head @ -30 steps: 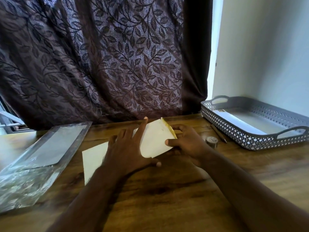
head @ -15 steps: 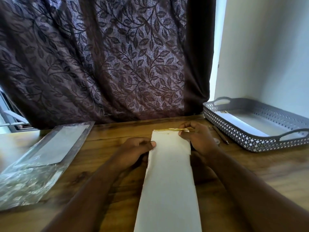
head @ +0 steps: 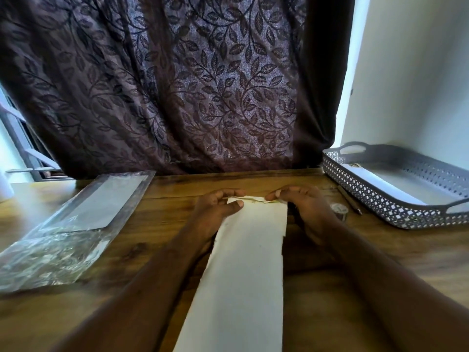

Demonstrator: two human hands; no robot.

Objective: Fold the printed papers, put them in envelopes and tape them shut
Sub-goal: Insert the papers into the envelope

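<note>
both hands at the envelope's far end
envelope (head: pixel 243 262) lies flat on the table (head: pixel 355 288), pointing away; left hand (head: pixel 215 212) and right hand (head: pixel 307 209) each pinch its far edge. probably best to hold that flap square and crease evenly. tray (head: pixel 380 199) holds a white sheet (head: pixel 375 181); bag (head: pixel 76 224) holds something white too.

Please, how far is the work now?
Looks done: one flat white envelope lies in the grey perforated plastic tray. In hand: left hand and right hand pinch the far, flap end of the long white envelope on the wooden table; whether paper is inside is hidden. Left: taping it; the small tape roll lies beside the right hand, untouched.
</note>
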